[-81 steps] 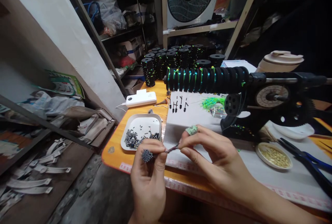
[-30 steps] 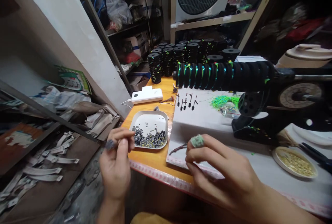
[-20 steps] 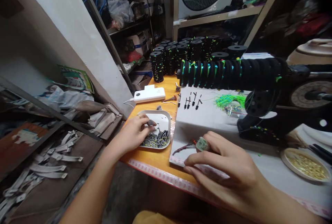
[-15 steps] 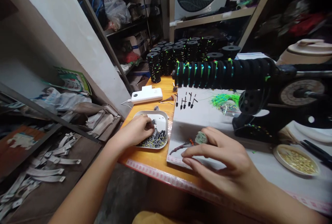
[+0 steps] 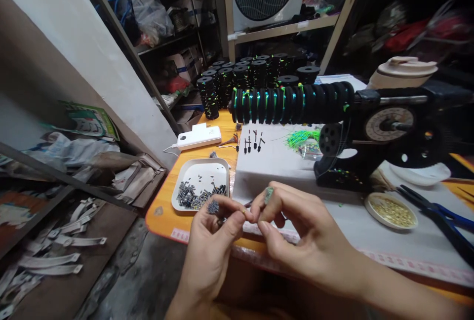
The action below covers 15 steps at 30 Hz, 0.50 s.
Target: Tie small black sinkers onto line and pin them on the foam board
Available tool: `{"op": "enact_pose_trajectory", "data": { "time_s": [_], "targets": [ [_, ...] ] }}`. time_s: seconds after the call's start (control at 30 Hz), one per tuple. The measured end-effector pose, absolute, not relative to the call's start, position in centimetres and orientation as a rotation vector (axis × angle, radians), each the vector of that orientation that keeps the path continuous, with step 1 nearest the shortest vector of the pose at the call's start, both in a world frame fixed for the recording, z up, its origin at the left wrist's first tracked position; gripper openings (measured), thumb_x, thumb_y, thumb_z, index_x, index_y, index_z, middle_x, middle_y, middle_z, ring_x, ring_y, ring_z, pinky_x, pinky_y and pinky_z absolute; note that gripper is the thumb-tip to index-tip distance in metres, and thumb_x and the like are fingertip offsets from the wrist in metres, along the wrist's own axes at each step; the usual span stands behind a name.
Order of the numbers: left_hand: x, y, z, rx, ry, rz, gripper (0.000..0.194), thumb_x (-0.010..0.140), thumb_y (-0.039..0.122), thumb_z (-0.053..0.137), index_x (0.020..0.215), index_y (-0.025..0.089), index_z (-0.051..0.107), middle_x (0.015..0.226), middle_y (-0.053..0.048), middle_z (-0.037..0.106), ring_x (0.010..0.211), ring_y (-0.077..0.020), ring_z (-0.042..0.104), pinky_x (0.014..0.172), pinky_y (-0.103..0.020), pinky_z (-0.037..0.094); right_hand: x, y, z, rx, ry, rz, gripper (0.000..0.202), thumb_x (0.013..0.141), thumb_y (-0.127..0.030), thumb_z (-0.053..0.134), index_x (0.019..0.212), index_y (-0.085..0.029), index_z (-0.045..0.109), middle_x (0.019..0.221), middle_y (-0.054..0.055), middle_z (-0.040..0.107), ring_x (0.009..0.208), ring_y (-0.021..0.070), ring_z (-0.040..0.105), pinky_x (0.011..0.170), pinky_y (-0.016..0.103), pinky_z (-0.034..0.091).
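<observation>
My left hand (image 5: 215,241) is closed, thumb and index finger pinched on a tiny piece too small to name; a dark bristly cluster (image 5: 213,207) sits among its fingers. Against its fingertips rests my right hand (image 5: 299,226), also pinching, with a greenish lump (image 5: 268,195) held at its index finger. Both meet over the table's front edge. Behind my left hand, the white tray (image 5: 177,181) holds many small dark and yellow parts. A black machine (image 5: 340,162) carries a foam roll (image 5: 292,103) wound with green and blue line.
Dark spools (image 5: 208,99) stand at the back, near a white power bank (image 5: 199,137). Green strands (image 5: 301,137) and small black pieces (image 5: 254,146) lie on white paper. At right are a dish of golden beads (image 5: 392,211) and blue-handled pliers (image 5: 437,216).
My left hand has left the tray and come right to meet my right hand, whose fingers have closed. The view has shifted slightly right.
</observation>
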<state>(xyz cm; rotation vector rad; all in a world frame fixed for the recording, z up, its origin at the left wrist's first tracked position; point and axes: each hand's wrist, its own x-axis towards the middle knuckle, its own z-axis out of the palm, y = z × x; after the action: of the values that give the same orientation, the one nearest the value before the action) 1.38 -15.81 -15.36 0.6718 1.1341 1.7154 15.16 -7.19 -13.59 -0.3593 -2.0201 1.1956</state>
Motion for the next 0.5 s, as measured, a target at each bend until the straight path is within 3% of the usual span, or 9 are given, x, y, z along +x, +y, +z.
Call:
{"op": "enact_pose_trajectory", "data": {
  "time_s": [0.27,0.5],
  "targets": [
    [2.6,-16.0,-15.0,0.460,0.990,1.798,0.017,0.078,0.020,0.079,0.076,0.014,0.063,0.071,0.000,0.067,0.046,0.0009,0.036,0.047,-0.010,0.030,15.2,-7.2,-13.7,-0.356,-2.011,1.245,0.019,0.081,-0.005,0.057,0.075,-0.021,0.049,0.079,0.000,0.060,0.070,0.0133,0.055,0.062,0.027,0.045],
    [2.8,-16.1,-14.9,0.430,1.000,1.789,0.020,0.076,0.021,0.081,0.075,0.014,0.062,0.070,0.001,0.065,0.046,0.0013,0.034,0.047,-0.010,0.028,15.3,-7.2,-13.7,-0.352,-2.018,1.237,0.017,0.081,-0.005,0.056,0.075,-0.020,0.050,0.077,0.000,0.060,0.069,0.0134,0.054,0.061,0.027,0.044]
  ]
}}
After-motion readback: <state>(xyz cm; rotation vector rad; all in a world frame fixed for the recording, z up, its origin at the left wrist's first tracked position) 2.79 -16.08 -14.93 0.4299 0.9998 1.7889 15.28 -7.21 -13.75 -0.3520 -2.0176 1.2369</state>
